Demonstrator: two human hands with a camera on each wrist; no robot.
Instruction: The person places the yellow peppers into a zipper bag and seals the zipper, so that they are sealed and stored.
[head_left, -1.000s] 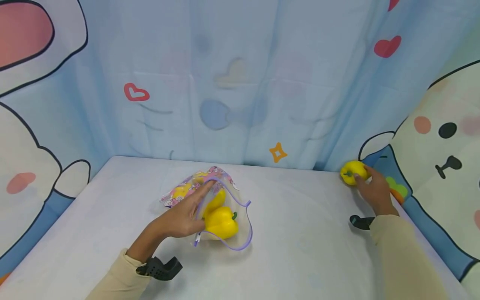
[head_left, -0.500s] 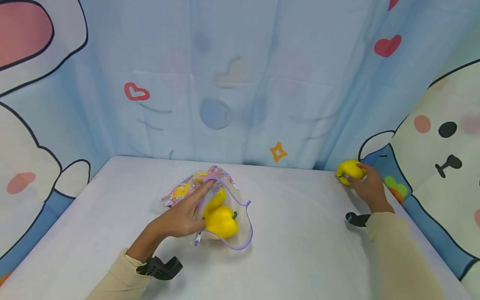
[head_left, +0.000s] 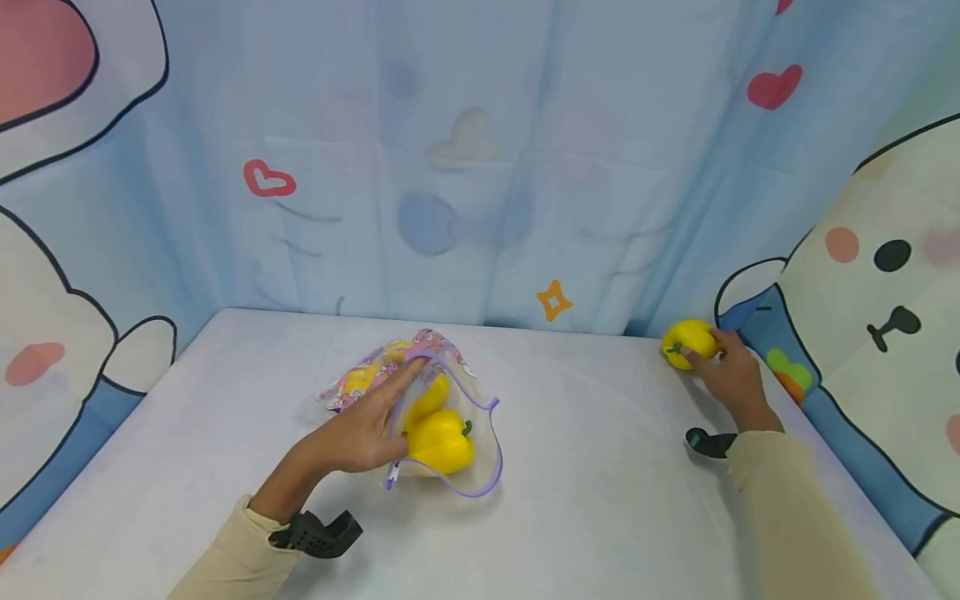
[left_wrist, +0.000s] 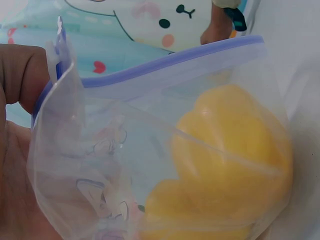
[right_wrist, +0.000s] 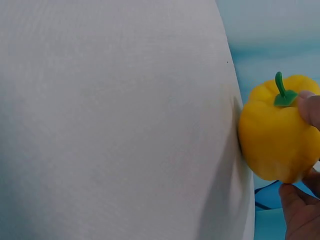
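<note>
A clear zip bag (head_left: 492,417) with a purple rim and a pink cartoon print lies at the table's middle. Its mouth stands open toward me, with yellow bell peppers (head_left: 441,443) inside. My left hand (head_left: 382,421) holds the bag's rim, fingers laid along the upper edge and thumb by the zipper slider. In the left wrist view the bag wall (left_wrist: 100,150) covers a pepper (left_wrist: 235,150), with my left hand (left_wrist: 20,75) at the rim. My right hand (head_left: 712,358) grips another yellow pepper (head_left: 686,337) at the far right, by the backdrop. The right wrist view shows that pepper (right_wrist: 275,135), green stem up.
A white cloth covers the table (head_left: 600,500). A blue cartoon backdrop (head_left: 480,167) closes in the back and both sides, with a bunny panel (head_left: 885,292) close behind my right hand. Black wrist mounts (head_left: 318,533) sit on both sleeves.
My right hand has drawn the yellow pepper a little to the left, away from the backdrop corner. My left hand and the bag have stayed in place.
</note>
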